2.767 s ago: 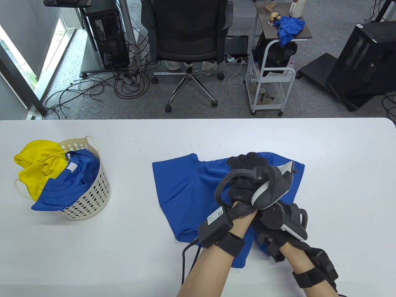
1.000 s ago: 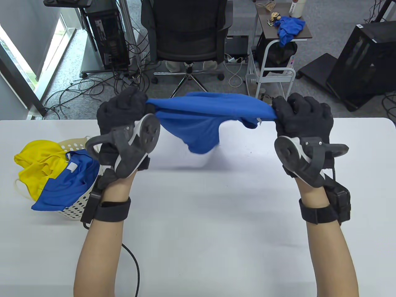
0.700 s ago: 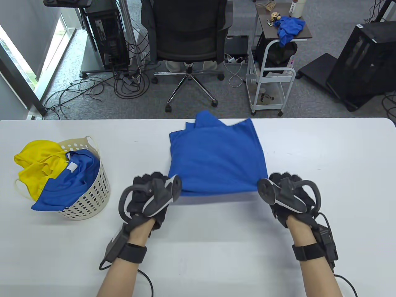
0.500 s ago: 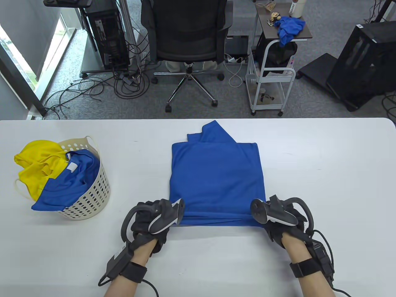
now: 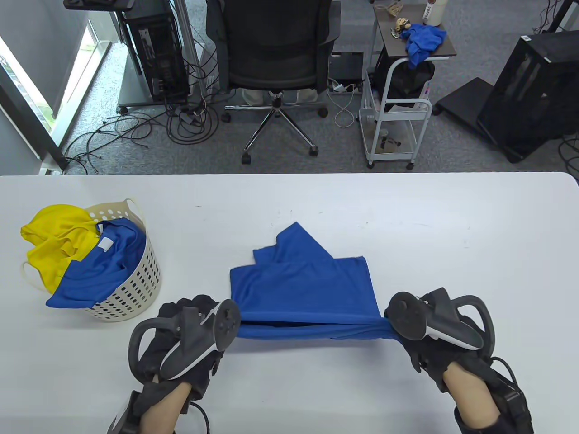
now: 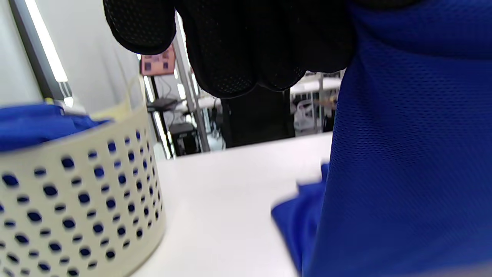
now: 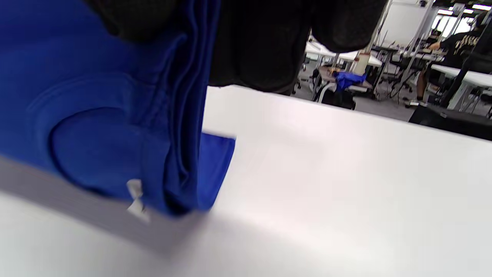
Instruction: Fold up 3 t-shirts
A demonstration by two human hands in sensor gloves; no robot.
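Half a second ago I had the blue t-shirt [image 5: 303, 289] lying flat as a tall rectangle, with both hands at its near corners. Now I have lifted that near edge off the tabletop [image 5: 452, 226] and drawn it toward me: the far part of the garment has slid nearer, the visible panel is shorter, and the near hem is stretched into a taut band between my hands. I read this as the start of the final cross-fold, near edge to be carried over the far edge; the first shirt is therefore close to done, with two more to go.

My left hand [image 5: 181, 334] is clenched on the left near corner; the left wrist view shows curled gloved fingers [image 6: 238, 50] with fabric hanging straight down beside them. My right hand [image 5: 434, 334] grips the right near corner; the right wrist view shows several bunched layers and a small white tag [image 7: 134, 200] at the low fold.

Materials:
- Shirt: thin blue mesh knit, fine perforated weave, limp, drapes and creases readily. A triangular sleeve flap projects past the far edge, so the outline is not yet square.
- Basket [image 5: 131, 289]: cream rigid plastic, round, perforated wall, loop handles, well to the left. It holds a crumpled yellow shirt [image 5: 49, 244] and a second blue shirt [image 5: 99, 266] draped over its rim.
- Tabletop: smooth, white, hard.
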